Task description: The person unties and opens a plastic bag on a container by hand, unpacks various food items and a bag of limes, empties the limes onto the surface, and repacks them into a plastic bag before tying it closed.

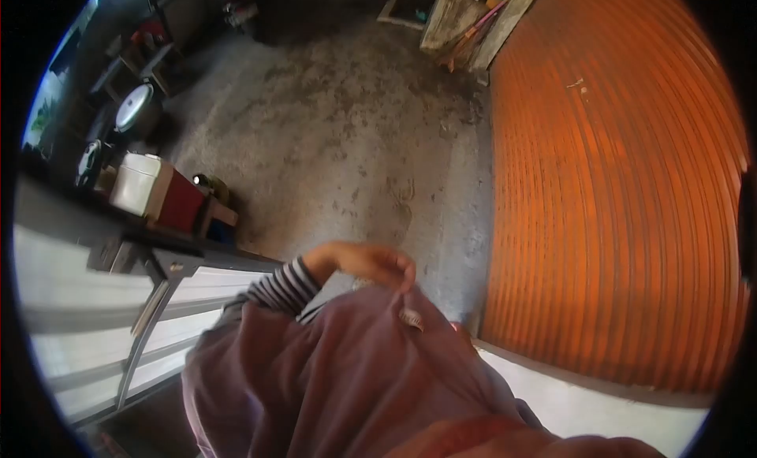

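My left hand (367,262) comes out of a black-and-white striped sleeve (285,288) and reaches across my front. Its fingers are closed in a pinch on a fold of the mauve cloth (339,371) that hangs over my body. Just below the fingertips a small pale label (411,319) shows on the cloth; its lettering is too small to read. The cloth is pulled up to a peak where the fingers hold it. My right hand does not show. A blurred reddish shape (473,438) at the bottom edge cannot be made out.
Orange corrugated metal (607,182) stands along the right. On the left are a red-and-white cooler box (146,186), a round lidded pot (136,107) and a metal frame (150,324). Boards and a broom (465,36) lean at the back. The concrete floor (331,119) is stained.
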`<state>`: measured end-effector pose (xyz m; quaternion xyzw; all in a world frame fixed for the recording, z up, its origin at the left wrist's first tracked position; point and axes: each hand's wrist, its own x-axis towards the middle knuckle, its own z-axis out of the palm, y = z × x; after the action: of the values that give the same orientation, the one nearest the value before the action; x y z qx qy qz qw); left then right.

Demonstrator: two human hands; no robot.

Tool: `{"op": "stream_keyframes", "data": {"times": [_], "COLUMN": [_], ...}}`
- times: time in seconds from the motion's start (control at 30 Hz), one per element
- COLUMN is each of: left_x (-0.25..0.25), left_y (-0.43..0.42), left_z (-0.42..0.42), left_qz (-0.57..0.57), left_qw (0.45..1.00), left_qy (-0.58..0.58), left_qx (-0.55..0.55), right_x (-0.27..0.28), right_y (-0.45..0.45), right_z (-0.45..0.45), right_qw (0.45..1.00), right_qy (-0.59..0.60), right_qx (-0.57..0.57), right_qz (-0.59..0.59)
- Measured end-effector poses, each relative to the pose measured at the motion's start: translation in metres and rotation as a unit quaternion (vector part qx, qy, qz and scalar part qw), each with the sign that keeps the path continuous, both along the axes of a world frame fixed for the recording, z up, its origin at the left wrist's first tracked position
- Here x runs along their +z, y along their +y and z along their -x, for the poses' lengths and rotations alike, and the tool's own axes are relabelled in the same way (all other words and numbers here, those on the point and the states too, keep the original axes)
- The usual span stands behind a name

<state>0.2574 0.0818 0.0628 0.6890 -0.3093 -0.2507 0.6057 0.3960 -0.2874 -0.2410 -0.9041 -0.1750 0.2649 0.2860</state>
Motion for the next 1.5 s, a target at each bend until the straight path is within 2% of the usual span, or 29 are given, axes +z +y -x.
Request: {"op": "stream_keyframes", "data": {"times": [0.03,0.07,0.1,0.23,0.27,0.3,0.37,0.47,0.57,0.7,0.8,0.9,0.93,1.2,1.4,1.5], "left_x": [0.02,-0.012,-0.029,0.044,0.055,0.071,0.105,0.141,0.158,0.152,0.14,0.131,0.132,0.152,0.139,0.145], "left_y": [-0.001,-0.056,-0.013,0.061,0.08,0.103,0.139,0.195,0.235,0.307,0.382,0.469,0.495,0.687,0.831,0.899], "left_z": [-0.02,0.025,0.021,-0.067,-0.086,-0.109,-0.14,-0.183,-0.184,-0.176,-0.173,-0.158,-0.152,-0.123,-0.122,-0.107], "left_qz": [0.045,0.189,0.172,0.225,0.267,0.3,0.369,0.509,0.621,0.684,0.68,0.676,0.67,0.658,0.651,0.648], "left_qw": [0.999,0.977,0.965,0.946,0.927,0.921,0.894,0.833,0.756,0.694,0.678,0.66,0.659,0.61,0.575,0.555], "left_qy": [-0.009,0.095,0.182,0.133,0.141,0.086,-0.029,-0.062,-0.064,-0.103,-0.142,-0.178,-0.191,-0.243,-0.276,-0.291], "left_qx": [0.013,0.037,0.074,0.191,0.222,0.235,0.251,0.21,0.2,0.203,0.241,0.275,0.285,0.368,0.413,0.432], "right_x": [0.006,0.043,0.009,-0.013,-0.019,-0.021,-0.025,-0.02,-0.004,0.014,0.011,0.0,0.002,0.017,-0.014,-0.006], "right_y": [0.001,-0.035,-0.019,0.058,0.082,0.107,0.161,0.247,0.338,0.524,0.678,0.83,0.865,1.082,1.253,1.357], "right_z": [-0.03,-0.039,-0.045,-0.15,-0.176,-0.207,-0.266,-0.365,-0.457,-0.532,-0.547,-0.52,-0.514,-0.474,-0.473,-0.469], "right_qw": [1.0,0.998,0.997,0.997,0.998,0.998,0.999,0.999,0.992,0.981,0.965,0.919,0.916,0.927,0.901,0.884], "right_qy": [-0.018,0.011,0.056,0.055,0.053,0.049,0.04,0.001,-0.048,-0.076,-0.074,-0.06,-0.053,0.012,0.016,0.003], "right_qx": [0.004,-0.041,-0.048,-0.035,-0.031,-0.025,-0.005,0.039,0.105,0.179,0.245,0.346,0.357,0.376,0.429,0.46], "right_qz": [0.009,0.043,0.036,0.032,0.03,0.028,0.027,0.032,0.042,0.009,-0.06,-0.179,-0.178,-0.014,0.06,0.084]}}
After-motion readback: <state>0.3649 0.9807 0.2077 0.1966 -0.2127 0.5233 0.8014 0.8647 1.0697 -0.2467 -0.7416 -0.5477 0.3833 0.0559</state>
